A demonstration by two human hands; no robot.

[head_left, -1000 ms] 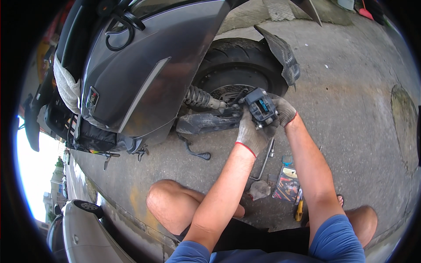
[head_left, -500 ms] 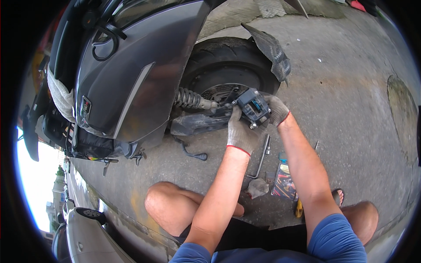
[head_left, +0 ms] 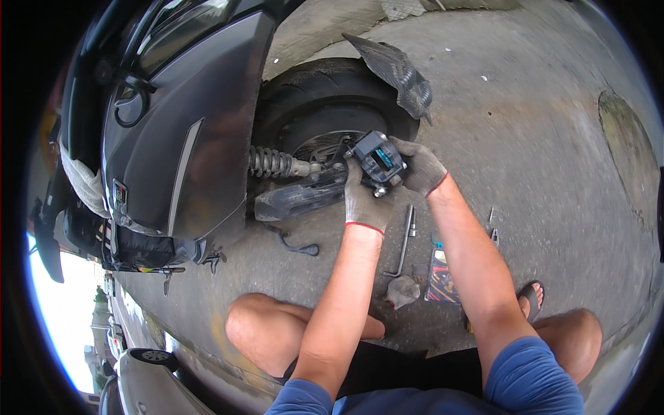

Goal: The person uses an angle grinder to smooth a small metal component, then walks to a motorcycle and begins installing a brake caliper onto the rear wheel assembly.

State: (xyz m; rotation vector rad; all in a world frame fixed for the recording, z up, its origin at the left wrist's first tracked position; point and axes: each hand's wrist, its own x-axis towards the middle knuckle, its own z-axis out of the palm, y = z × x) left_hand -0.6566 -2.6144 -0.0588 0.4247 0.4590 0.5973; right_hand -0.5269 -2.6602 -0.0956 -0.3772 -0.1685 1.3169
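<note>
A black brake caliper [head_left: 377, 160] with a blue strip showing in its opening is held in front of the rear wheel. My left hand [head_left: 365, 197], in a grey knit glove with a red cuff, grips its left and lower side. The right side is held by my right hand [head_left: 420, 167], gloved the same way, with its fingers curled round the edge. Behind the caliper are the wheel's tire [head_left: 315, 93] and a partly hidden brake disc [head_left: 321, 146]. A coil spring shock absorber [head_left: 277, 163] and a dusty black cover [head_left: 294, 200] lie to its left.
The dark scooter body [head_left: 207, 104] fills the left, with a torn-looking mudguard [head_left: 398, 72] behind the wheel. On the concrete lie an L-shaped wrench [head_left: 405, 242], a crumpled grey cloth [head_left: 402, 292], a flat printed pack [head_left: 440, 280] and pliers [head_left: 494, 237]. A parked car [head_left: 149, 380] stands at lower left.
The view has shifted, so the scooter and wheel sit farther left in the picture. Both hands keep hold of the caliper, which appears slightly turned.
</note>
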